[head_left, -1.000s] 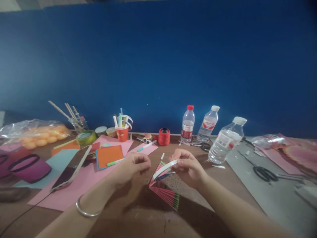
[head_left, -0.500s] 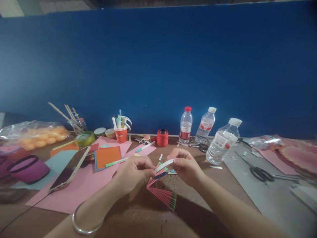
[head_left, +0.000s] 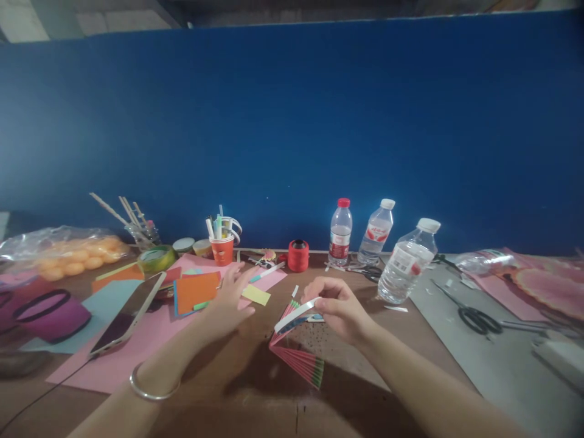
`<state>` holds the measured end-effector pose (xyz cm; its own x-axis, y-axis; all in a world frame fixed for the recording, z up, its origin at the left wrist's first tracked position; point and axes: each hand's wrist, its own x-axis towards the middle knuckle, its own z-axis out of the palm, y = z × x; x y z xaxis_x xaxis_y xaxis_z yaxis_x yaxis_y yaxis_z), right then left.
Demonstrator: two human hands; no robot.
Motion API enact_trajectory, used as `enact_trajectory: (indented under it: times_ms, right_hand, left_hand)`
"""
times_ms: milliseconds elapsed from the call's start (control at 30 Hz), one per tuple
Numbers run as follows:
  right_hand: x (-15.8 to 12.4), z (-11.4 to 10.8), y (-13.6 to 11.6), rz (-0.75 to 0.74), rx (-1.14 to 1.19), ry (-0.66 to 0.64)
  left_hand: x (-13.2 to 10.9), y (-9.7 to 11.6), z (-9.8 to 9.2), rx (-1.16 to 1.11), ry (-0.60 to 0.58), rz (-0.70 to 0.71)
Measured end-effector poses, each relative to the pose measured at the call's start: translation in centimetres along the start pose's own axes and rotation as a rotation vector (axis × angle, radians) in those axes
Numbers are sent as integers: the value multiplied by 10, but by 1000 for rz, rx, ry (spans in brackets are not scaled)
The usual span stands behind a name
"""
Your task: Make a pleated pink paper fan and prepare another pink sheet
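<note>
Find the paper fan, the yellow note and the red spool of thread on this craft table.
paper fan (head_left: 296,359): head view, on the lower pink pleats.
yellow note (head_left: 256,295): head view, on the middle of the sheet.
red spool (head_left: 298,257): head view, on its wound side.

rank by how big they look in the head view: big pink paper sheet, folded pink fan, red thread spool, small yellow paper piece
1. large pink paper sheet
2. folded pink paper fan with green tips
3. red thread spool and small yellow paper piece: look alike; the spool is farther back, so unranked
</note>
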<state>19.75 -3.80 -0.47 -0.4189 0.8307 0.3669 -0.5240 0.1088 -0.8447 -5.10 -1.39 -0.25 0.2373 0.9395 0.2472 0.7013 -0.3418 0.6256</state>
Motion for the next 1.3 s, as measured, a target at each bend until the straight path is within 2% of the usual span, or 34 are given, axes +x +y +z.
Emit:
enact_trajectory:
  times_ms: [33, 67, 133, 167, 233, 400, 467, 700, 833, 1100, 1300]
  right_hand:
    - [0, 0, 0, 0, -55, -7]
    - [1, -1, 0, -2, -116, -10]
    - [3, -1, 0, -32, -243, -1]
    - [4, -2, 0, -63, -307, 12]
    - [7, -4, 1, -145, -438, 70]
    - [10, -9, 3, -278, -762, 371]
    - [9, -9, 2, -303, -863, 438]
    - [4, 2, 0, -349, -1022, 330]
    - [3, 6, 2, -354, -1048, 357]
    - [6, 11, -4, -133, -1000, 402]
    - [7, 10, -5, -55, -994, 308]
  left_hand:
    - [-2, 8, -1, -13, -20, 59]
    - [-4, 19, -2, -102, -89, 108]
    - [-6, 44, -5, -285, -294, 176]
    - [-6, 55, -5, -342, -382, 195]
    - [-3, 70, -4, -350, -458, 193]
    - [4, 74, 11, -267, -254, 91]
    - [4, 73, 15, -249, -209, 73]
    - [-1, 72, 20, -89, -127, 144]
    - [-3, 73, 24, 78, -139, 211]
    - [-4, 69, 29, 203, -168, 263]
    - [-6, 70, 30, 248, -148, 289]
